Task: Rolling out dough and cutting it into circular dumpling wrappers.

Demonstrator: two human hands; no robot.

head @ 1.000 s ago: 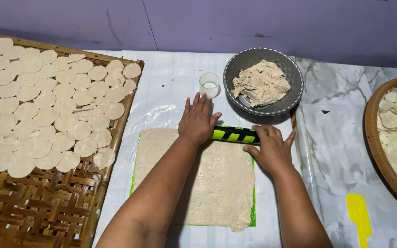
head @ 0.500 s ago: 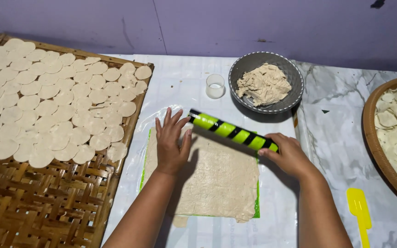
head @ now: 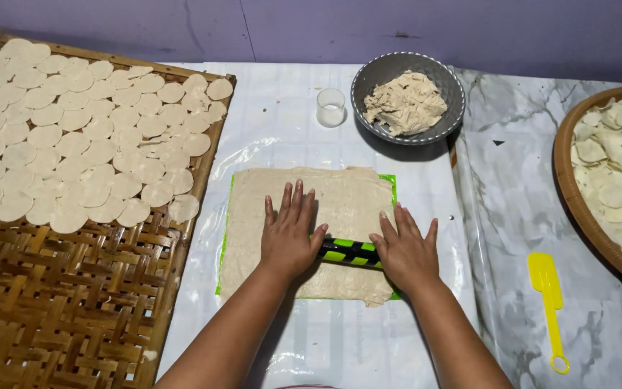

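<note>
A flat sheet of pale dough (head: 325, 198) lies on a green mat (head: 392, 180) over white plastic in the middle of the table. Across its near part lies a green and black striped rolling pin (head: 348, 251). My left hand (head: 289, 234) presses flat on the pin's left end, fingers spread and pointing away. My right hand (head: 404, 248) presses flat on the right end the same way. Both palms rest on the pin without closing around it.
A woven bamboo tray (head: 59, 302) at the left holds several round dough discs (head: 88, 137). A grey bowl (head: 368, 75) of dough and a small clear cup (head: 331, 106) stand at the back. A round basket (head: 577, 194) of discs is at the right, a yellow spatula (head: 550, 306) near it.
The pin was lifted and tilted half a second ago; it now lies level on the near part of the dough sheet, with both palms flat on it.
</note>
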